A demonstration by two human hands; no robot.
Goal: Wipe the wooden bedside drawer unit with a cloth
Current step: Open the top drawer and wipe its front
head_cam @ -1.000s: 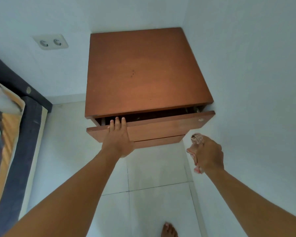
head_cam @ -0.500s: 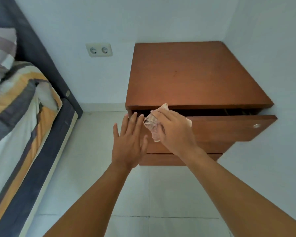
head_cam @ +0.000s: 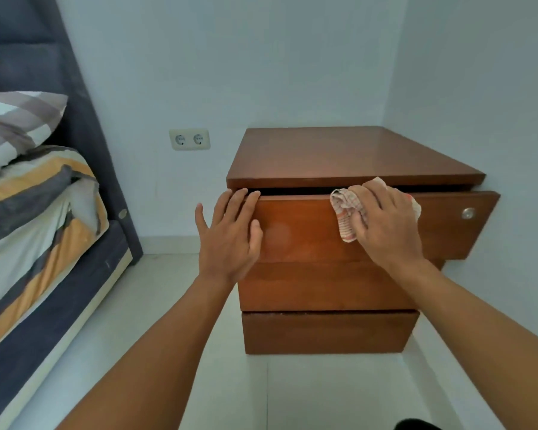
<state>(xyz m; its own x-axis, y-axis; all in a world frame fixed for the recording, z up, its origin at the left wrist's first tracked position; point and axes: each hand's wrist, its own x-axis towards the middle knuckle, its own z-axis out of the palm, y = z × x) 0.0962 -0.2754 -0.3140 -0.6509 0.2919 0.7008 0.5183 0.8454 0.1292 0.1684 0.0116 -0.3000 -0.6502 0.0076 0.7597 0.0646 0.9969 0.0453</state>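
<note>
The wooden bedside drawer unit (head_cam: 339, 156) stands in the room's corner. Its top drawer (head_cam: 295, 231) is pulled out a little and has a round metal knob (head_cam: 468, 213) at the right. My right hand (head_cam: 385, 225) holds a crumpled white cloth with red checks (head_cam: 344, 218) and presses it against the top drawer's front, near its upper edge. My left hand (head_cam: 230, 237) rests flat with straight fingers on the drawer's left end, fingertips at the top edge. Two lower drawer fronts (head_cam: 326, 332) are closed.
A bed (head_cam: 28, 243) with a striped cover and a dark headboard (head_cam: 84, 119) stands at the left. A double wall socket (head_cam: 189, 139) sits left of the unit. White walls close in behind and at the right. Pale floor tiles (head_cam: 261, 392) lie in front.
The view has dropped lower, facing the drawer fronts. My right hand has carried the cloth rightward along the top drawer's front. My left hand has moved onto the drawer's left end.
</note>
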